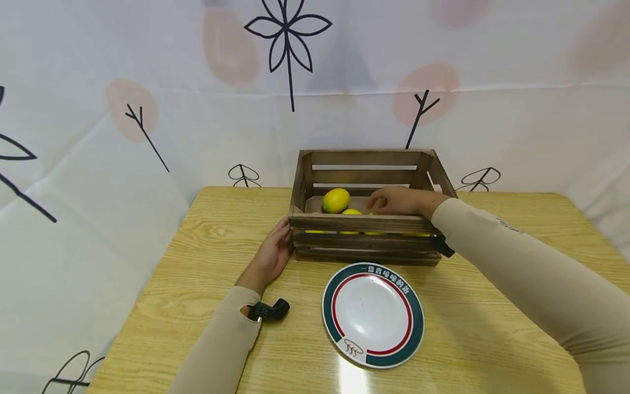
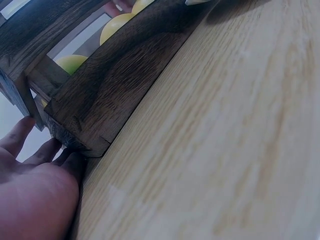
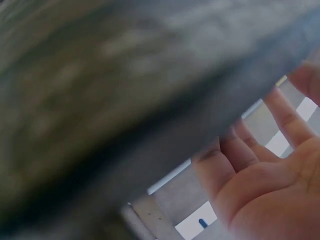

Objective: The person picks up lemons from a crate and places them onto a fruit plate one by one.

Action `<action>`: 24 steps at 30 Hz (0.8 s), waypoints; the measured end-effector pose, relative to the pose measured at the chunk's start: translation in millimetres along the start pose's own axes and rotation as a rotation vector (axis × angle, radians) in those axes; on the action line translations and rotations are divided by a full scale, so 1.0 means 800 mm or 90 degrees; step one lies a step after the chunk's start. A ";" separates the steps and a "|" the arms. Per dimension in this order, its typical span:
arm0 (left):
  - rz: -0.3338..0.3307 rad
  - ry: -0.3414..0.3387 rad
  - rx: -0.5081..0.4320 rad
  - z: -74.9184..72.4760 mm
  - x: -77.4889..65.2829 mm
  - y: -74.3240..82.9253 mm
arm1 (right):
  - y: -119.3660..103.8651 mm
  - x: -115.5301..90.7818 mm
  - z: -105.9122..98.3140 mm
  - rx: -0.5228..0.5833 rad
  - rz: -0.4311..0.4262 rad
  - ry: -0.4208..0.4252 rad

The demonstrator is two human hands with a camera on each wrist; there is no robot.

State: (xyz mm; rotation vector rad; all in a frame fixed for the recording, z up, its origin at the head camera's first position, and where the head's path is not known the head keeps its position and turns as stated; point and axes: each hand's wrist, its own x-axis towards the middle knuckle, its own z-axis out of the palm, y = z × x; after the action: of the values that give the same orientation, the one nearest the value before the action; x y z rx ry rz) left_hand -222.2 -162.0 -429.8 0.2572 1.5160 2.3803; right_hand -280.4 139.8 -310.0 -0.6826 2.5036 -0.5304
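Dipping into crate at twelve o'clock: right hand, hold unclear; left hand, fingers released; hasty pinch could roll lemons.

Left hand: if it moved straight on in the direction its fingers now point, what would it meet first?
Probably the wooden crate, at its left end; the left hand seems to touch it there.

The head view looks forward and down on the crate, which both wrist views meet close up.
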 end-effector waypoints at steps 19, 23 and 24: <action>0.015 -0.010 0.018 -0.002 -0.001 -0.003 | 0.003 0.009 0.001 -0.005 -0.052 -0.142; 0.013 -0.011 0.018 -0.002 -0.001 -0.002 | 0.003 0.010 0.001 -0.006 -0.057 -0.149; 0.013 -0.012 0.017 -0.002 -0.001 -0.002 | 0.003 0.010 0.001 -0.008 -0.058 -0.149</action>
State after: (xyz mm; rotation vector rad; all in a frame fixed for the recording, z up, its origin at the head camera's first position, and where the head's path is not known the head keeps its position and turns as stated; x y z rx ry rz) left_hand -222.1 -163.1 -431.8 0.3011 1.5452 2.3682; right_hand -286.8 137.3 -314.3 -0.8177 2.2683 -0.4389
